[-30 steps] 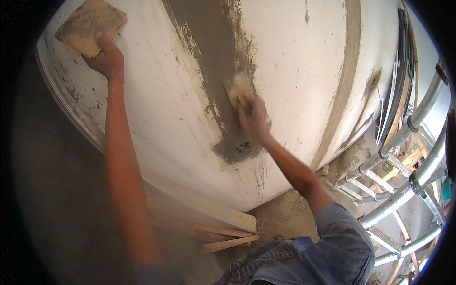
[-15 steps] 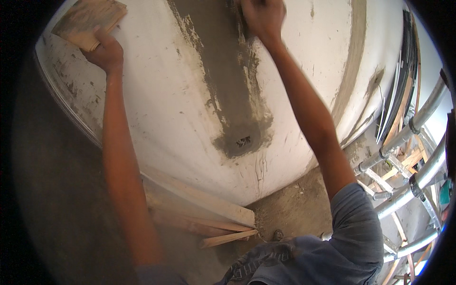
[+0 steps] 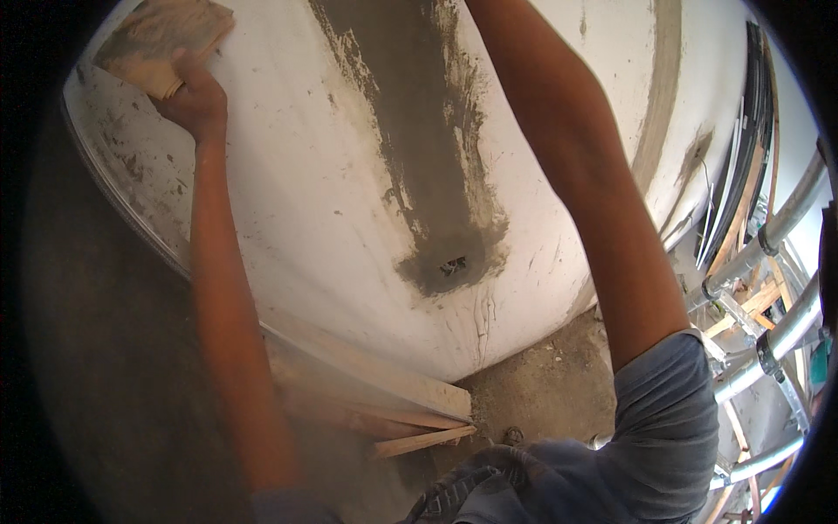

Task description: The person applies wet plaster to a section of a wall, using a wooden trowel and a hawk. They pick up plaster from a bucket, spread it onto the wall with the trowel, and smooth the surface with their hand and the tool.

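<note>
My left hand (image 3: pixel 196 100) grips the near corner of a flat tan board (image 3: pixel 166 39) with dark grey smears, its thumb on the top face. The board is held up in front of the left part of a white wall (image 3: pixel 297 192). Down the middle of this wall runs a broad strip of grey mortar (image 3: pixel 406 105) with ragged edges. At its lower end is a small rectangular opening (image 3: pixel 453 265) with something inside that I cannot make out. My right forearm (image 3: pixel 550 96) stretches up past the strip's right side; the hand itself is beyond the upper edge.
Long pieces of timber (image 3: pixel 410 419) lie at the wall's foot. A narrower grey mortar band (image 3: pixel 656 96) runs down the wall farther right. Metal scaffold tubes (image 3: pixel 742 375) stand at the right, with dark pipes and strips (image 3: pixel 742 148) leaning behind. Bare dusty floor (image 3: pixel 541 375) shows below.
My right arm has reached farther up, and its hand has gone out of view over the upper edge. My left hand and the board have hardly moved.
</note>
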{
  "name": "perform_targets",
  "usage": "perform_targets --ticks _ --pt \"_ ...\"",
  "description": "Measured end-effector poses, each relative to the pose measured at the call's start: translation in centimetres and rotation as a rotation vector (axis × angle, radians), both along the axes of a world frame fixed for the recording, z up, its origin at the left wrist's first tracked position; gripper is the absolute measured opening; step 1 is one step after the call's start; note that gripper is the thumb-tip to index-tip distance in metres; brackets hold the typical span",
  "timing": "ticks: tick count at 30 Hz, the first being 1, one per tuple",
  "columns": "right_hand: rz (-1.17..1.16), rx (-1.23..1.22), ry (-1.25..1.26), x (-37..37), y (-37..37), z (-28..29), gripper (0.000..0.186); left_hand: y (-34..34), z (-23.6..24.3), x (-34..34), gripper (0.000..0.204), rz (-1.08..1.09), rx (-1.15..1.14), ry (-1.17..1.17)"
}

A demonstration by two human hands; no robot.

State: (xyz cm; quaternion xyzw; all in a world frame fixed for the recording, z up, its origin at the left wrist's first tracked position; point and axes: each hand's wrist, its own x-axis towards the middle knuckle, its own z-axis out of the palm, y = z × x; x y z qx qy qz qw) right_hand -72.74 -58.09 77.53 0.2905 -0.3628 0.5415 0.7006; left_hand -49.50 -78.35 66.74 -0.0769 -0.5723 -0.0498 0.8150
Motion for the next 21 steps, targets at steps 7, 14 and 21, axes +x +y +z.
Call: perform_targets --ticks 7,14,21 --pt "-0.006 0.479 -0.436 6.4 2.3 -14.6 0.027 -2.0 -0.4 2.1 0.066 0.058 -0.001 -0.064" --pt "0.159 0.267 -0.326 5.2 -0.3 -28.3 0.021 -1.1 0.1 0.7 0.065 0.044 0.022 0.015" --pt "0.090 0.092 -0.208 0.2 0.2 0.2 0.029 0.2 0.2 0.3 0.064 -0.029 0.043 -0.020"
